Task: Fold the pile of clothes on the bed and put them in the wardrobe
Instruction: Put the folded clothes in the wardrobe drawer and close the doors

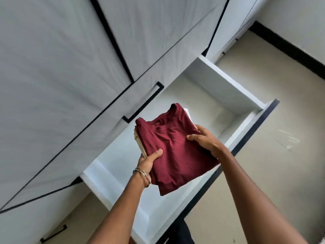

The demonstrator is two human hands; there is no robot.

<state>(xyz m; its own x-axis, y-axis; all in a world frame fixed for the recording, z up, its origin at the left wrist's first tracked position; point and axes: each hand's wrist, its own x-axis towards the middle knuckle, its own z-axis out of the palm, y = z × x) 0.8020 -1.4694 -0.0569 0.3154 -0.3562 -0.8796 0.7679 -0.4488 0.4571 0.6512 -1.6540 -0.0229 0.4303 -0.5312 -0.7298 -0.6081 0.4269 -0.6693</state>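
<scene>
A stack of folded clothes with a maroon shirt on top and pale garments beneath hangs over an open white wardrobe drawer. My left hand grips the stack's near left edge, thumb on top, fingers hidden under it. My right hand grips the right edge, thumb pressed on the maroon fabric. The drawer's inside looks bare where it shows; the stack hides part of its floor.
Grey wardrobe doors with black trim and a black handle rise to the left. The drawer's dark front panel juts into the beige floor. A lower drawer handle sits at bottom left.
</scene>
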